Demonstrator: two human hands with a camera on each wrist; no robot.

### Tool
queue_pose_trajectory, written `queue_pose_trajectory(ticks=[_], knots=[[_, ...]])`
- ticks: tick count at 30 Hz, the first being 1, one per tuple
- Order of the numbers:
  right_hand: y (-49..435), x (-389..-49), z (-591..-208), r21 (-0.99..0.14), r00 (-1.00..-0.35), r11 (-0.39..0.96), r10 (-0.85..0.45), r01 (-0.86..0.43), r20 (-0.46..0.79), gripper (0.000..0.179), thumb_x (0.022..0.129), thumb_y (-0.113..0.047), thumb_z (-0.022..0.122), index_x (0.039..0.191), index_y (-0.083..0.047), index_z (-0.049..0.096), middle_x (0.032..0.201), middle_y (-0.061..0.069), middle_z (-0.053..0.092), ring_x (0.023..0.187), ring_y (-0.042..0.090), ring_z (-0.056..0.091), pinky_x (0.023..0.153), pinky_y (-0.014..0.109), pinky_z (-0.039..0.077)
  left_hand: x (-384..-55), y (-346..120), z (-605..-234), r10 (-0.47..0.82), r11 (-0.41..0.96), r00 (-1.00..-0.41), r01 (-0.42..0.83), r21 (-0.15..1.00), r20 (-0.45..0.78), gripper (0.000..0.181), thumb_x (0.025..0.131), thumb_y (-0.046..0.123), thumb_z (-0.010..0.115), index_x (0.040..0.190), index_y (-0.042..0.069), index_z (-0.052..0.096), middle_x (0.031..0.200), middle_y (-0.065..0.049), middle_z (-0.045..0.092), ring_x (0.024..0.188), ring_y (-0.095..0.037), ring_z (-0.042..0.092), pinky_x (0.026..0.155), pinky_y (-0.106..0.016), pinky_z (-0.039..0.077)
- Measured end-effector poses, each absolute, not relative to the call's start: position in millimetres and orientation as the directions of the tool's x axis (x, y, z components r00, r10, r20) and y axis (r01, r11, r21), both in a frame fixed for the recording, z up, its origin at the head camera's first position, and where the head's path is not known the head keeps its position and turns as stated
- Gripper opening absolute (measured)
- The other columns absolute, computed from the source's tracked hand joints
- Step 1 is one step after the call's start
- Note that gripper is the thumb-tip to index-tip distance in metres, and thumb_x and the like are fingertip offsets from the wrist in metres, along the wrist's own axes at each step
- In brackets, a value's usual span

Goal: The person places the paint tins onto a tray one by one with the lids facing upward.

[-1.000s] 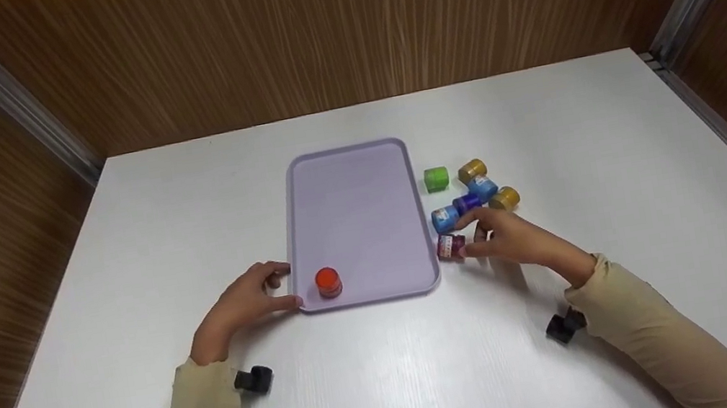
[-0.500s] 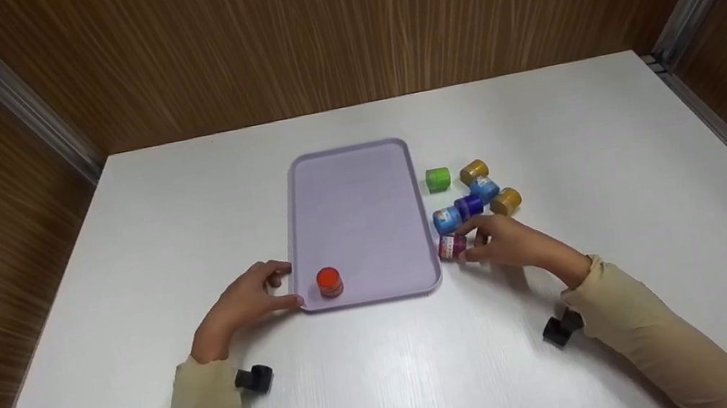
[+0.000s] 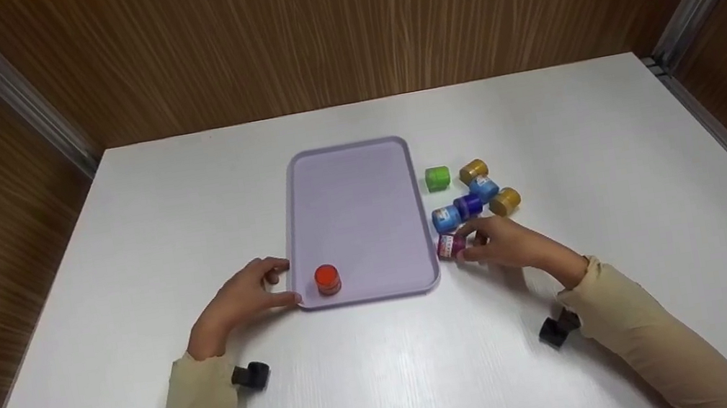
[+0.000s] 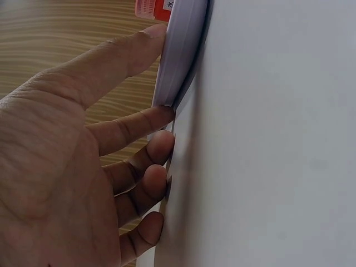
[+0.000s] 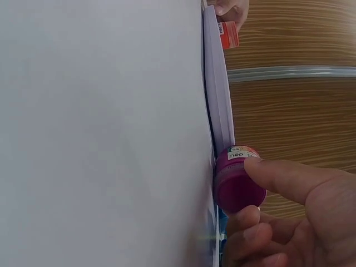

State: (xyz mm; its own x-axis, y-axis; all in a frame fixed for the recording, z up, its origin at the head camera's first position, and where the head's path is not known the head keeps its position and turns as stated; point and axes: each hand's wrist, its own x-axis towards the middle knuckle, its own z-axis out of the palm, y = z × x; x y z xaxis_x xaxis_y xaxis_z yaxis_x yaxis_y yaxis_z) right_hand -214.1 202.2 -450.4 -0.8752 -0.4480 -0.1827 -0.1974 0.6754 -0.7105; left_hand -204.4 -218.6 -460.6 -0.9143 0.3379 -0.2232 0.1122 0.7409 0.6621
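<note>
A lilac tray (image 3: 360, 219) lies on the white table. My left hand (image 3: 244, 299) touches its near left edge with thumb and index finger, the fingers spread loosely. Just inside that corner stands a red paint jar (image 3: 327, 280), upright. At the tray's right side, my right hand (image 3: 504, 241) pinches a magenta paint jar (image 3: 450, 246) lying on its side. In the right wrist view, the thumb presses on the magenta jar (image 5: 240, 181), its lid facing the camera; the index finger is mostly hidden behind it.
Several more jars lie just beyond my right hand: light blue (image 3: 446, 218), dark blue (image 3: 469, 205), another light blue (image 3: 483, 187), yellow (image 3: 505, 201), another yellow (image 3: 473, 171) and green (image 3: 437, 178). A wood-grain wall (image 3: 335, 26) rises behind the table.
My right thumb and index finger have closed in on the magenta jar from slightly farther right. The left hand stays at the tray edge, and the red jar has not moved.
</note>
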Motion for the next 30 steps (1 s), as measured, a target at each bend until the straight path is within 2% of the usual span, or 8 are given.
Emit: queue_pose_trajectory(ticks=[12,23,30], knots=[[198.7,-211.3,-451.6,-0.729,-0.874,0.666,-0.438,-0.157,-0.213,0.028,0.088,-0.010,0.064,0.111,0.006,0.062,0.074,0.005,0.057,0.063,0.011,0.050,0.055,0.022,0.041,-202.8,-220.1,-458.4,0.326,0.745,-0.916,0.097,0.659,-0.233,0.067,0.078,0.035,0.078,0.133,0.006,0.055,0.107,-0.008,0.052,0.097,-0.021,0.046,0.083,-0.033,0.038],[200.1,-211.8,-448.9,-0.725,-0.887,0.667,-0.424,-0.171,-0.181,0.029,0.089,-0.011,0.063,0.113,0.005,0.062,0.082,0.008,0.059,0.074,0.014,0.049,0.062,0.025,0.040,-204.5,-220.1,-457.7,0.340,0.750,-0.912,0.117,0.651,-0.228,0.067,0.078,0.034,0.078,0.134,0.006,0.054,0.107,-0.010,0.054,0.097,-0.022,0.047,0.085,-0.035,0.039],[199.5,-208.8,-442.9,-0.755,-0.887,0.631,-0.434,-0.176,-0.157,0.030,0.088,-0.010,0.064,0.113,0.006,0.062,0.083,0.007,0.058,0.075,0.014,0.048,0.059,0.023,0.040,-203.5,-218.5,-458.6,0.334,0.746,-0.913,0.103,0.658,-0.236,0.067,0.079,0.034,0.077,0.134,0.006,0.054,0.108,-0.010,0.053,0.097,-0.022,0.047,0.086,-0.035,0.039]])
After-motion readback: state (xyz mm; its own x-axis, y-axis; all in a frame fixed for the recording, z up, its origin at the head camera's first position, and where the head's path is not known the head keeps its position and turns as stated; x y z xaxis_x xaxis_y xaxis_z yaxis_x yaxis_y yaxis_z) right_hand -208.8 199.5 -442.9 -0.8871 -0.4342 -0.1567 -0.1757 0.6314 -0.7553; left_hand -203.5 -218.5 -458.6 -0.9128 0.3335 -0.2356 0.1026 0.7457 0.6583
